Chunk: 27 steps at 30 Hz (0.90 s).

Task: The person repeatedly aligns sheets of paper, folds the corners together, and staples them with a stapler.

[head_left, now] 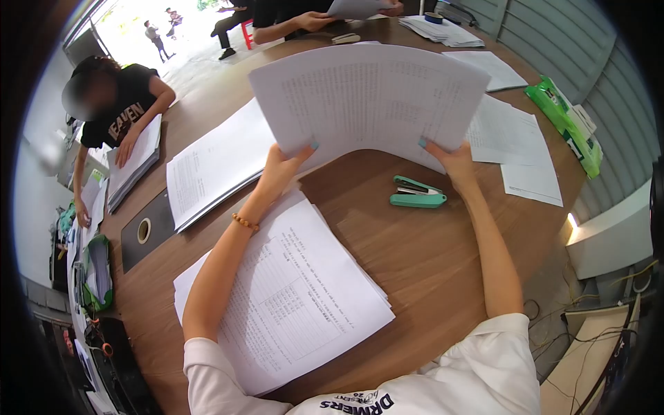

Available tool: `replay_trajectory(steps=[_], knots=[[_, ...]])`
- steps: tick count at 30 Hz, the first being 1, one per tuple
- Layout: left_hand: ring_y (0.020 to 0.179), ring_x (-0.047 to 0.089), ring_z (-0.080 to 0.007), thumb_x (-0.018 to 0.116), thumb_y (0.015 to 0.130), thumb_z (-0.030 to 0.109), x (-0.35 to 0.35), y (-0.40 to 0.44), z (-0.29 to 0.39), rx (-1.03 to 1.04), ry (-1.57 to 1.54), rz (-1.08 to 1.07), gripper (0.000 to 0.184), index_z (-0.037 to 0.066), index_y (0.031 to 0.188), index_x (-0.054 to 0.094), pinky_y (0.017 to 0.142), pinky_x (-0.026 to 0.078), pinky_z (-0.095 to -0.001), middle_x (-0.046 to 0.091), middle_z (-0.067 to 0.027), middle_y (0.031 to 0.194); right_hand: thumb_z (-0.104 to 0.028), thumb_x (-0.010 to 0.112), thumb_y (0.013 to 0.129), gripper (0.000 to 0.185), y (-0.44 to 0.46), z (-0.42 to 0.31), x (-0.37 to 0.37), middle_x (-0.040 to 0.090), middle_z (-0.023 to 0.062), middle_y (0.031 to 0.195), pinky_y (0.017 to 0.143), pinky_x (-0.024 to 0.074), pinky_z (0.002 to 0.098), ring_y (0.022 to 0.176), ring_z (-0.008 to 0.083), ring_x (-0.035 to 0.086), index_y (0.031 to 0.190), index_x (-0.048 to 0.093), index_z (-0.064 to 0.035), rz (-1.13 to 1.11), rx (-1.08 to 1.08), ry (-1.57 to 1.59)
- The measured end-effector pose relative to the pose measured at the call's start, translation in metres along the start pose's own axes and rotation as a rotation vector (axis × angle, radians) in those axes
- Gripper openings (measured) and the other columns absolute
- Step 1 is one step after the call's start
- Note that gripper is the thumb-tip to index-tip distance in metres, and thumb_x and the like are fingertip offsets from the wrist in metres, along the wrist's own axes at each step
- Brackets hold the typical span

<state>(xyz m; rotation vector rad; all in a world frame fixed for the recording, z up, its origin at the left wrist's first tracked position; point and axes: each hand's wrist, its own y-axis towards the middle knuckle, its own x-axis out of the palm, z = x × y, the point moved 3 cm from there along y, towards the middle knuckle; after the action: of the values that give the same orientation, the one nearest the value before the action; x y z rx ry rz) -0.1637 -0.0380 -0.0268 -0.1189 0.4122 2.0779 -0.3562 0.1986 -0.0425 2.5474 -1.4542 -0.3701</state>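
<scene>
Sheets (366,97) bow between left hand (279,169) and right hand (456,164), fingers (304,153) clamped on them; uneven grip could spill some toward stapler (418,200), five o'clock.

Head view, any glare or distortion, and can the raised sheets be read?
In the head view, the outdoor area at upper left is washed out, the corners go black, the slatted wall bows, and print on the raised sheets is too faint to read.

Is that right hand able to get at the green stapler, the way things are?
Probably, once free: the right hand is close to the green stapler, which lies uncovered on the table, but it is busy holding up papers.
</scene>
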Motion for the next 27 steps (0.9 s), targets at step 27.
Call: replay_trajectory(steps=[27], knots=[[0.089, 0.056, -0.0162, 0.060, 0.079, 0.011, -0.032, 0.013, 0.014, 0.026, -0.371, -0.036, 0.027, -0.006, 0.100, 0.057, 0.080, 0.045, -0.0302, 0.061, -0.0111, 0.095, -0.006, 0.072, 0.069, 0.034, 0.034, -0.025, -0.025, 0.064, 0.0094, 0.094, 0.074, 0.0479, 0.0263, 0.082, 0.0137, 0.059, 0.101, 0.061, 0.0015, -0.297, -0.088, 0.183]])
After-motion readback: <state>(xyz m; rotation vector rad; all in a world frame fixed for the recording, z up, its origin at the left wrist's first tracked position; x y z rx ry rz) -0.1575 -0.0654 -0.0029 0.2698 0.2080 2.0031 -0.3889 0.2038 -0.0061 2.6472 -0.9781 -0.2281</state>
